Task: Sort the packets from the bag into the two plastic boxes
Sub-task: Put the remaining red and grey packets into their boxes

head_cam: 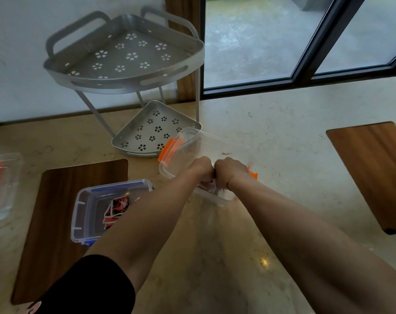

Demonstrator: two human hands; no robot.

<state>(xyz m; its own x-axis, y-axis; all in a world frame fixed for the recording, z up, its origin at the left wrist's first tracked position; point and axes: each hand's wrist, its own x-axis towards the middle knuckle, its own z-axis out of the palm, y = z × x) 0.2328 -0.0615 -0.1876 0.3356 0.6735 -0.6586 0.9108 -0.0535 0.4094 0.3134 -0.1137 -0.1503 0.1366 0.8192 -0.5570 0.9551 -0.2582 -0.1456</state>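
Fingers of both hands curled tight, knuckles touching: left hand [201,168] and right hand [229,172] grip something small and blurred (cannot tell what) over the orange-clipped box [199,146], mid-worktop just in front of the grey corner rack [124,60]. Blue-clipped box [90,207] sits on the wooden board [56,200] near the left front edge, red-white packets [116,210] inside. Another clear container [2,189] at far left edge.

Marble counter [271,132], 2 plastic boxes [97,207], corner rack [156,130], lid [2,186]
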